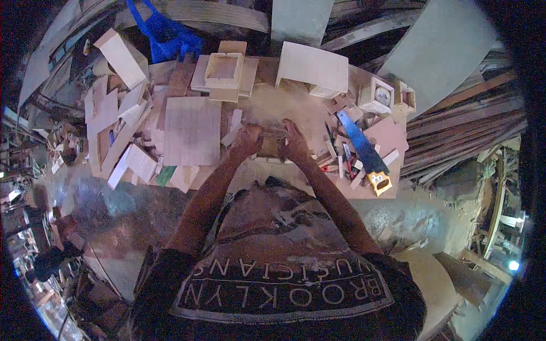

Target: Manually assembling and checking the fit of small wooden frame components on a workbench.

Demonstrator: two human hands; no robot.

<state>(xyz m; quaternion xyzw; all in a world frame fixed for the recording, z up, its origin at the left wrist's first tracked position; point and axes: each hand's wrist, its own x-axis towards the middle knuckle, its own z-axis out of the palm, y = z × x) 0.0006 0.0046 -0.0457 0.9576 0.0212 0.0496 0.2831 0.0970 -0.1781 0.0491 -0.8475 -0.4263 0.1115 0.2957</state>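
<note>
Near the front edge of the workbench, a small wooden box-like piece [272, 146] sits between my two hands. My left hand [248, 141] is closed on its left side. Gripping the opposite side is my right hand [294, 142], thumb and fingers bent around it. The piece's inside and lower part are hard to make out in the dim light. Just left of my left hand lie small pale wood offcuts [233, 128]. A square wooden panel [192, 131] rests farther left.
A handsaw [364, 146] with a blue blade and yellow handle lies at right, among pencils and wood scraps. Behind stand a square wooden frame box [224, 68], a larger pale box [314, 62] and a box with a round dial [376, 95]. A blue bag [168, 37] is at the back left.
</note>
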